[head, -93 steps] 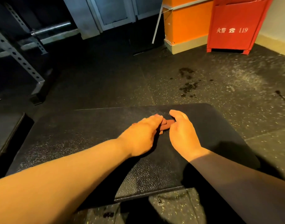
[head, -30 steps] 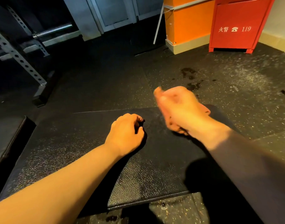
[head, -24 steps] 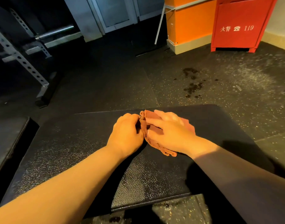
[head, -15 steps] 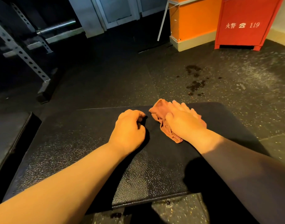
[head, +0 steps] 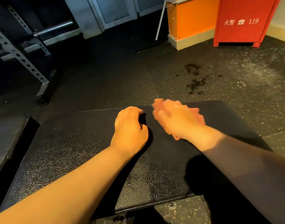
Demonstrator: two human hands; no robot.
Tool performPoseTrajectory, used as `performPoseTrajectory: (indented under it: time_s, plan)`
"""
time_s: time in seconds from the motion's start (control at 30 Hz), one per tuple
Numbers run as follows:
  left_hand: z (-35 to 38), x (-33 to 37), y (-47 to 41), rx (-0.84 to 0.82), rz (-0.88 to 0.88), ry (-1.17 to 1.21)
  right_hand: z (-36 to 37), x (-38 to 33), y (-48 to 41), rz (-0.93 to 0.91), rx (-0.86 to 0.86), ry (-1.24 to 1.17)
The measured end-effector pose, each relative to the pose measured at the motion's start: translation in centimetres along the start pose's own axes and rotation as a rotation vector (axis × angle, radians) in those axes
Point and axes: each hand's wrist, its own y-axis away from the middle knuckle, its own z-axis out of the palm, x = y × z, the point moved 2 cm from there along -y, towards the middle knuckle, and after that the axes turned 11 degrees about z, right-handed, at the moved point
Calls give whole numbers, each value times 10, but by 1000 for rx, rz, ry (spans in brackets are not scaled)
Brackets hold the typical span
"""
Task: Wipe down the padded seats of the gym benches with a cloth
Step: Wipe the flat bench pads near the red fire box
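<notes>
The right hand (head: 179, 120) is shown shifted and motion-blurred since half a second ago.
The cloth (head: 197, 114) is covered; its grip cannot be told. The left hand (head: 130, 126), fisted, is rested on the counter (head: 77, 152).

Black pebbled bench pad (head: 83, 152); rust-brown cloth (head: 197, 114); speckled black floor (head: 235, 81); red cabinet (head: 242, 21); orange pillar (head: 190, 16).

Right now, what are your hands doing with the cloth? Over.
Left hand curled on the black bench pad, holding nothing. Right hand blurred on the reddish cloth, grip unclear. Nothing on the pad in the way.
</notes>
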Motion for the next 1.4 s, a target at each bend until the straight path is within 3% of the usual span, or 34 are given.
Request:
performPoseTrajectory:
  time_s: [0.07,0.13,0.2,0.27,0.33,0.43,0.53,0.6,0.67,0.73,0.8,0.87,0.97,1.07,1.17,1.2,1.3,1.4]
  plan:
    - [1,-2,0,6,7,30,13,-8,31,-296,-70,8]
    - [1,-4,0,2,-13,59,13,4,38,-440,-147,18]
    - [2,-4,0,-3,-32,81,4,28,11,-337,-122,-64]
    - [3,-3,2,-21,-42,93,-4,37,-26,-1,-27,-140]
    - [4,0,3,-18,-22,68,-3,21,-41,131,41,5]
    - [4,0,2,13,15,41,19,-17,-16,-160,-43,57]
    - [4,-2,0,-41,28,94,20,-2,13,-441,-118,3]
    - [5,1,0,-111,39,43,15,27,-4,-406,-77,85]
    - [3,7,-1,-154,41,-17,3,42,-30,-106,8,73]
    - [2,11,1,-170,22,-14,-2,32,-36,55,73,-15]
    - [2,8,1,-166,9,19,9,11,-18,-44,65,-5]
    - [4,5,0,-156,24,58,25,2,19,-313,-2,45]
    - [6,2,0,-189,14,41,20,35,46,-531,-152,55]
    - [6,5,-1,-171,24,29,10,69,14,-511,-66,198]
    - [8,6,1,-188,24,3,3,58,-6,-141,73,33]
    - [7,7,1,-189,23,2,8,48,-1,-121,81,0]
    - [2,8,3,-175,1,93,15,21,51,-364,49,52]
    - [-6,4,5,-163,-46,144,26,50,80,-575,-32,97]
